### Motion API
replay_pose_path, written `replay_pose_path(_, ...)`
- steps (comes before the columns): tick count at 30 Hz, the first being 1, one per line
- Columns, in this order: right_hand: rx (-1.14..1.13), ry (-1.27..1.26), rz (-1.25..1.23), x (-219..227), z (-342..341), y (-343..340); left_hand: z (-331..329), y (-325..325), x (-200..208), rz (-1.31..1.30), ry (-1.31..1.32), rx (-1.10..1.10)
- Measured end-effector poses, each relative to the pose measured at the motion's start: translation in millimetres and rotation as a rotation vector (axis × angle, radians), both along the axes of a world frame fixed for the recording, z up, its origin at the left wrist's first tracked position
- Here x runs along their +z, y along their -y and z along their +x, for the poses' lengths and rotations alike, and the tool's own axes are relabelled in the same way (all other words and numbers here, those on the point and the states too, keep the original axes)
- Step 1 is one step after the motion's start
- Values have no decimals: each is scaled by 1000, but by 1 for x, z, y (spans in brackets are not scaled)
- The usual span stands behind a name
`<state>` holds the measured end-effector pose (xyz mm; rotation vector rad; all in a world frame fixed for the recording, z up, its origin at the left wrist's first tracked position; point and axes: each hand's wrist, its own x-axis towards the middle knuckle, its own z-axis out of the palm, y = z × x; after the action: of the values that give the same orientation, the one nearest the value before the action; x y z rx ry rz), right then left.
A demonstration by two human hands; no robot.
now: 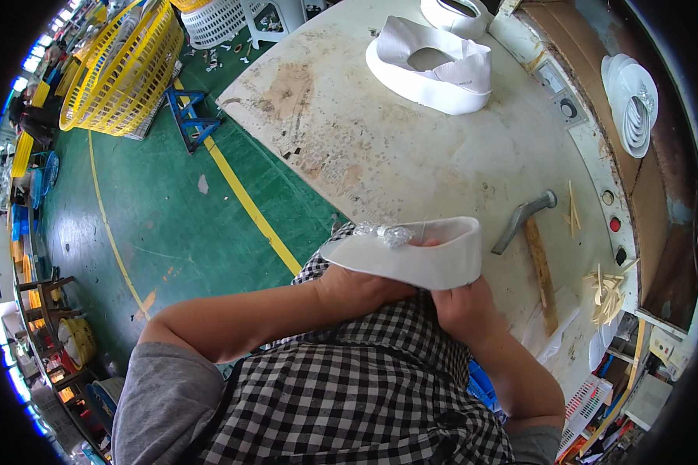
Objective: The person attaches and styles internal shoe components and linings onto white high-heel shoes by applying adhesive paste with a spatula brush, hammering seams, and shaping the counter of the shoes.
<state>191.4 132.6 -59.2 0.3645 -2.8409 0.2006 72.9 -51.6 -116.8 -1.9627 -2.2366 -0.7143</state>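
Your left hand [368, 287] and right hand [467, 308] grip a white shoe upper [430, 261], silvery bow [392, 233] seemingly on, far upper [434, 87] lying apart.

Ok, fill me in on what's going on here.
A person in a checkered apron holds a white curved piece with a shiny ornament on it, left fingers under its left part, right fingers at its right end. A hammer lies unheld on the table to the right, near some pale thin strips. Two more white pieces sit farther back on the table.
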Motion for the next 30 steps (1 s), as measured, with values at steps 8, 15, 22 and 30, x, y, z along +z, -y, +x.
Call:
replay_pose_path(8, 117, -116, -347, 21, 38, -19, -44, 7, 49, -105, -22, -145)
replay_pose_path(15, -106, 146, -906, 12, -5, -12, -24, 13, 42, -200, 150, -115)
replay_pose_path(22, 120, 65, -456, 8, 5, 12, -24, 24, 50, -71, 589, -136)
replay_pose_path(30, 33, 127, -534, 13, 2, 6, -34, 2, 61, -70, 343, -226)
